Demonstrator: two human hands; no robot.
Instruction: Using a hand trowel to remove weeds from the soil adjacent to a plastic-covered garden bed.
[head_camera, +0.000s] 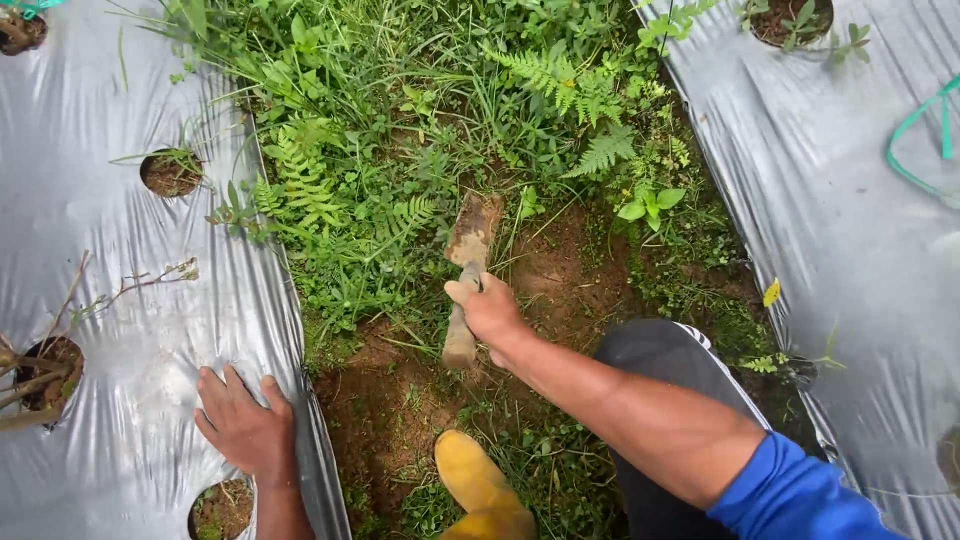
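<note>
Two sheets of silver mulch film (120, 240) flank you, the left one close under your arm and the right sheet (840, 180) running off past your knee; they cover the raised beds so that only the cut planting holes (170, 174) show soil, which leaves the furrow (560, 270) between them as the one strip where weeds (400, 130) can come up. That strip is thick with grass and ferns (590, 90) at the far end and scraped to bare brown earth nearer you. Your knee (670, 370) in dark trousers is bent over the furrow and a yellow boot (480, 485) stands in it, so you look to be crouched low, close to the ground. Your left hand (245, 425) lies flat and open on the left film near its edge, fingers spread, probably propping your weight. Your right hand (490, 310) is closed round the wooden handle of a small hoe (468, 250), gripped high near the blade. The soil-caked blade points away from you, right at the line where bare earth meets the standing weeds. A green hose (920, 130) loops across the right sheet, well apart from your hands.
</note>
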